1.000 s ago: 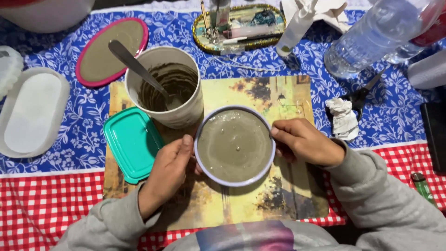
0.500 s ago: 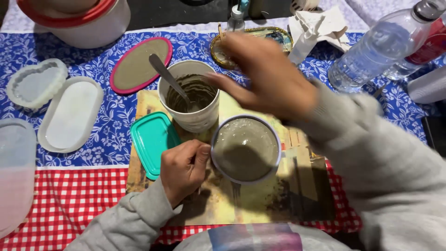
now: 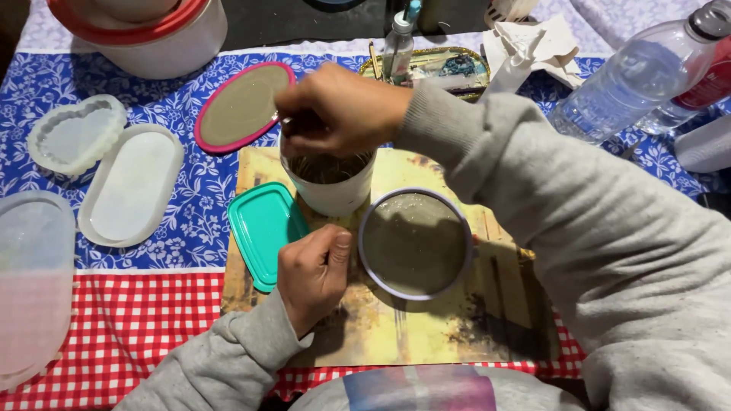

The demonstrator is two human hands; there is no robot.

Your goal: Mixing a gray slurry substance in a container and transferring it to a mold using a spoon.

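My right hand [image 3: 343, 110] reaches across the table and hovers over a white cup [image 3: 335, 196] of grey wet mix. Its fingers are closed around the handle of the stirring spoon, which is mostly hidden under the hand. My left hand [image 3: 312, 270] rests as a loose fist on the yellowish printed board [image 3: 426, 335]. It lies between a teal lid [image 3: 263, 232] and a round mould [image 3: 415, 243] with a pale rim, filled level with grey mix. My thumb is close to the mould's left edge.
A pink-rimmed oval mould [image 3: 242, 106] filled with grey mix lies behind the cup. Clear silicone moulds [image 3: 129, 186] sit at the left. A white tub with a red rim [image 3: 145, 30], a small tray [image 3: 445, 65] and water bottles [image 3: 632, 84] stand at the back.
My right hand left the round mould's right edge, swung over to the cup and closed on the spoon. My left hand curled into a fist beside the mould. The view shifted left.
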